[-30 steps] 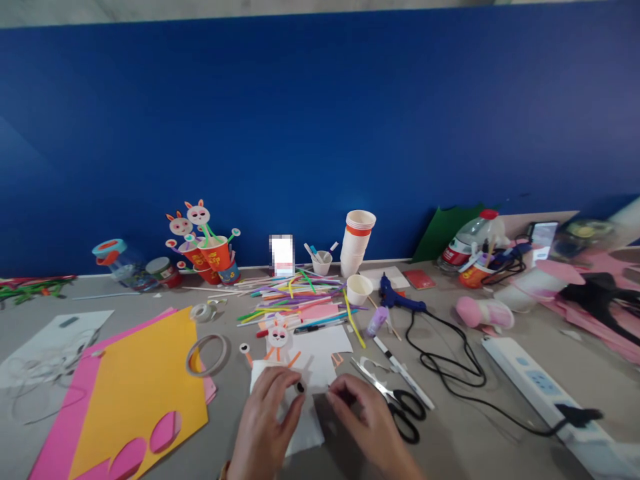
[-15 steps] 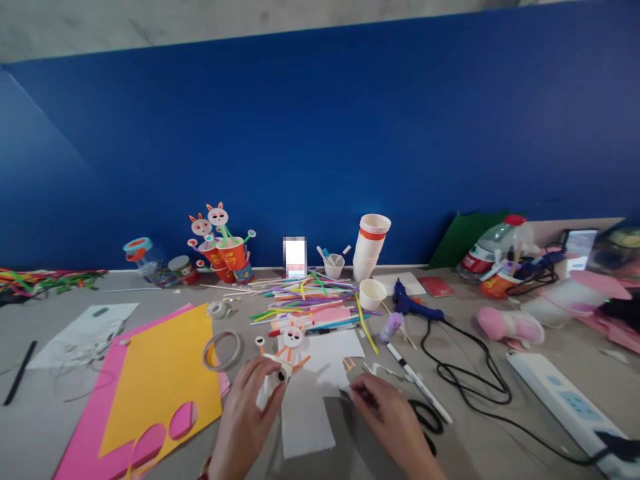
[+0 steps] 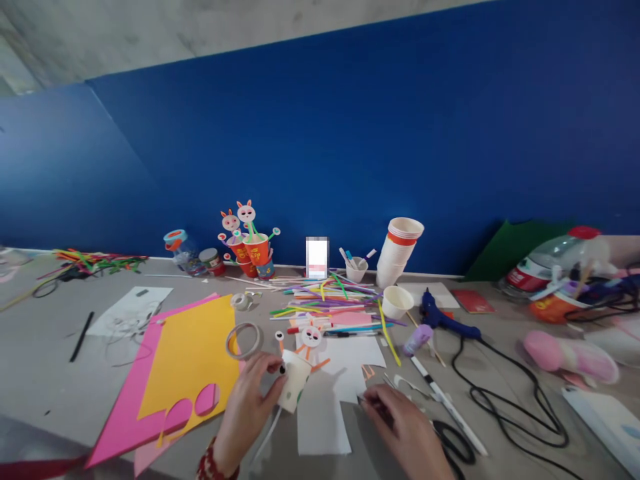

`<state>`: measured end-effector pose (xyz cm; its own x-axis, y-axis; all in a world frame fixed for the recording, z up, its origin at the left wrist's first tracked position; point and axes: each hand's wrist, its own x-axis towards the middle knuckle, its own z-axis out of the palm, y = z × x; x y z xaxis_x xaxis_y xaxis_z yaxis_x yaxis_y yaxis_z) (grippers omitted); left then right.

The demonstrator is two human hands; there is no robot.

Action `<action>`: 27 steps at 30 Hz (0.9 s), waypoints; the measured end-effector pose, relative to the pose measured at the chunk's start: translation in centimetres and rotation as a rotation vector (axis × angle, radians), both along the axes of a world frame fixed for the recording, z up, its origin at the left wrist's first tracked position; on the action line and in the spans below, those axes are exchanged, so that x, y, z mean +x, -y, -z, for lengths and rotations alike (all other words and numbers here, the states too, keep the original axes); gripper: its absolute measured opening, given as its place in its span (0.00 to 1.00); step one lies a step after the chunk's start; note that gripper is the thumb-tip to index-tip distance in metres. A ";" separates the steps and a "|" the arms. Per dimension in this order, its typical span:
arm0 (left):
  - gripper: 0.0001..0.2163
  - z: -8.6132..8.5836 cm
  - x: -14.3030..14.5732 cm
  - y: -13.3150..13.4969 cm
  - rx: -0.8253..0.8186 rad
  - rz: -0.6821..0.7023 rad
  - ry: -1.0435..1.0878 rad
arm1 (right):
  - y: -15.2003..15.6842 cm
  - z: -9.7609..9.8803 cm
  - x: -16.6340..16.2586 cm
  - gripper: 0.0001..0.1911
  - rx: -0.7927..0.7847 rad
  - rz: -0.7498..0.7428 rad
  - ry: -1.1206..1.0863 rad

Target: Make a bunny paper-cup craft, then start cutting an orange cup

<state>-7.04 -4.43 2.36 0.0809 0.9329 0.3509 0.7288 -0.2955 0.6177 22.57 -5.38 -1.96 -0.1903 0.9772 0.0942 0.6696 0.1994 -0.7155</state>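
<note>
Paper cup [image 3: 295,390] in left hand [image 3: 247,407], tape ring [image 3: 243,340] just beside.

I read the small cup [image 3: 295,390] in the left hand [image 3: 247,403] as matt white paper. The sheet [image 3: 324,427] just right of it is plain white paper too, smooth and dull. To the left, the yellow card [image 3: 193,360] and the pink sheet [image 3: 127,427] under it look smooth and matt. The tape ring [image 3: 243,341] is clear and glossy. Farther off, the straws [image 3: 325,303] shine like plastic. The glue gun [image 3: 445,320] on the right is blue plastic with a slight sheen. The table [image 3: 40,373] is grey and matt.
</note>
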 end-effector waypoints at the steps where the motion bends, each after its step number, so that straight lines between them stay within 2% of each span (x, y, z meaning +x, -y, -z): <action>1: 0.06 0.0 0.1 0.0 -0.002 -0.002 0.008 | 0.0 0.1 -0.1 0.09 -0.001 -0.006 0.007; 9: 0.06 -0.3 0.8 -0.5 -0.035 0.065 0.015 | -0.4 0.4 -0.5 0.12 0.028 0.024 0.050; 13: 0.07 0.2 0.8 -0.6 -0.046 0.074 0.024 | -0.7 0.8 -0.5 0.14 0.059 0.060 0.044; 17: 0.07 0.7 0.1 -0.3 -0.023 0.058 0.039 | -0.5 0.9 -0.5 0.13 0.083 0.060 0.053; 22: 0.07 0.4 0.0 0.2 -0.017 0.042 0.034 | -0.4 0.9 -0.6 0.11 0.104 0.061 0.058; 27: 0.07 0.1 1.2 0.2 -0.011 0.122 -0.008 | -0.5 1.2 -0.5 0.11 0.119 0.062 0.039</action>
